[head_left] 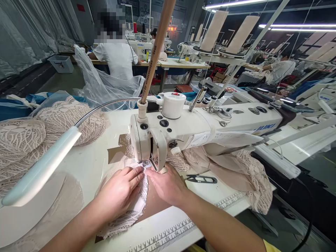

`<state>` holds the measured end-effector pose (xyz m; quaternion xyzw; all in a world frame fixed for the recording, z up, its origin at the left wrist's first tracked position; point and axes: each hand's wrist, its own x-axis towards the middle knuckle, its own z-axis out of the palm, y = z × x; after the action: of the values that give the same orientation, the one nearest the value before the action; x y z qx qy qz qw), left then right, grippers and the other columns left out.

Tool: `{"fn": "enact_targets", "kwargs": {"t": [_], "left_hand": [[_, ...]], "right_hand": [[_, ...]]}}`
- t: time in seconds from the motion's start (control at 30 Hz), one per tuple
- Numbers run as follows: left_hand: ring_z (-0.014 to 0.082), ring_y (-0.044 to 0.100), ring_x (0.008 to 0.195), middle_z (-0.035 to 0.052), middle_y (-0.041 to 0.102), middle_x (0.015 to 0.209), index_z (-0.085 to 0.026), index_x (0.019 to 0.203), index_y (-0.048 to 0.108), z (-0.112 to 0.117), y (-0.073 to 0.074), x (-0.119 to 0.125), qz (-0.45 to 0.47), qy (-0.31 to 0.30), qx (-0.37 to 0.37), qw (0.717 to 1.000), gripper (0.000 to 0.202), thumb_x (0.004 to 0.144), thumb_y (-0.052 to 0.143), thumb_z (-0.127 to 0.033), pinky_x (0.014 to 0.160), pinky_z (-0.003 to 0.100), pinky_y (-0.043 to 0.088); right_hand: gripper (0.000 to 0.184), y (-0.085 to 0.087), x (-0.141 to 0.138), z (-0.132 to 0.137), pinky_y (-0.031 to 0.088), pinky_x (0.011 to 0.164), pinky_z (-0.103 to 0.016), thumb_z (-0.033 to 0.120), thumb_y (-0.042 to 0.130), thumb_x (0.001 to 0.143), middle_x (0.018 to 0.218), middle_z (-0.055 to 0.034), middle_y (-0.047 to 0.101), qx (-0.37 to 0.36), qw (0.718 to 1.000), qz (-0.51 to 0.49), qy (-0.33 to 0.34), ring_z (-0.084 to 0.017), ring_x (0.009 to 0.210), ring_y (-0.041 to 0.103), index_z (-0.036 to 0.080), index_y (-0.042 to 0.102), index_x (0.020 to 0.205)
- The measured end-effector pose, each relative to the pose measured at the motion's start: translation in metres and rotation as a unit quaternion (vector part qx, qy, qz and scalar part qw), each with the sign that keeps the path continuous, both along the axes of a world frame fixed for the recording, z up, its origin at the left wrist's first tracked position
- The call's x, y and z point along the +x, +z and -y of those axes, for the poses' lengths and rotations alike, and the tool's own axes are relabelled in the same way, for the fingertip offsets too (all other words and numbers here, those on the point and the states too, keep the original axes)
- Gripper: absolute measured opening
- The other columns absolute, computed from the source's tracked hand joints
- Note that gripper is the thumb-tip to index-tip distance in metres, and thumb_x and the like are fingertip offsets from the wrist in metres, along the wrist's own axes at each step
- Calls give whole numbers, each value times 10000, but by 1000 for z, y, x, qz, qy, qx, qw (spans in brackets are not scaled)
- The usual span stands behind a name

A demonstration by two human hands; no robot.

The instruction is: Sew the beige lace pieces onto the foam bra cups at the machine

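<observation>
My left hand point(122, 190) presses its fingers, held together, onto a piece of beige lace fabric point(139, 206) with a white layer, close to the needle. On the right side, my right hand point(169, 185) grips the brown fabric point(156, 201) near the seam, its thumb pointing at the presser foot point(144, 163). Some of its fingers are hidden behind the head of the white sewing machine point(170, 131). The lace edge runs under the foot between both hands.
Thread snips point(201, 179) lie right of my right hand. Finished-looking lace pieces point(70, 119) pile up at left, more lace point(257, 182) at right. A lamp point(42, 166) hangs over the left side. A printed ruler point(168, 238) follows the front edge. A person point(115, 59) sits ahead.
</observation>
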<state>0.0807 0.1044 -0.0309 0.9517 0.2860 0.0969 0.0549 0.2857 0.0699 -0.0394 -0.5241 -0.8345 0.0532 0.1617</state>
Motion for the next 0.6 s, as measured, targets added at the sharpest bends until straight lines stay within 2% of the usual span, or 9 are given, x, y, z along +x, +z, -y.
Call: {"fn": "enact_targets", "kwargs": {"t": [0.1, 0.2, 0.43, 0.6], "left_hand": [[258, 550, 924, 135, 634, 1189, -107, 1198, 608, -1, -3, -2, -8, -2, 2, 1000, 348, 914, 423, -186, 762, 403, 509], [263, 545, 938, 137, 628, 1201, -111, 1200, 600, -2, -5, -3, -9, -3, 3, 1000, 344, 906, 438, -189, 777, 413, 499], [265, 551, 913, 140, 645, 1116, -147, 1055, 644, -9, -1, 0, 0, 6, 14, 1000, 260, 899, 440, -192, 748, 404, 475], [250, 563, 839, 129, 638, 986, -161, 899, 653, -14, 5, -9, 13, 34, 16, 999, 232, 904, 438, -249, 681, 374, 465]], "right_hand": [[220, 2, -1, 1, 371, 750, -294, 144, 454, 884, 1008, -71, 594, -4, 1000, 6, 29, -196, 896, 500, 198, 633, 1002], [243, 4, -3, -1, 369, 759, -295, 138, 445, 885, 1031, -75, 584, -7, 1000, 12, 26, -198, 912, 491, 197, 617, 1046], [250, 5, -4, -1, 360, 740, -291, 109, 464, 859, 949, -69, 584, -18, 1000, 16, 14, -189, 862, 489, 186, 605, 1050], [126, 3, 2, 9, 314, 663, -285, 184, 481, 889, 809, -21, 575, -33, 993, 3, 114, -160, 752, 462, 188, 605, 913]]}}
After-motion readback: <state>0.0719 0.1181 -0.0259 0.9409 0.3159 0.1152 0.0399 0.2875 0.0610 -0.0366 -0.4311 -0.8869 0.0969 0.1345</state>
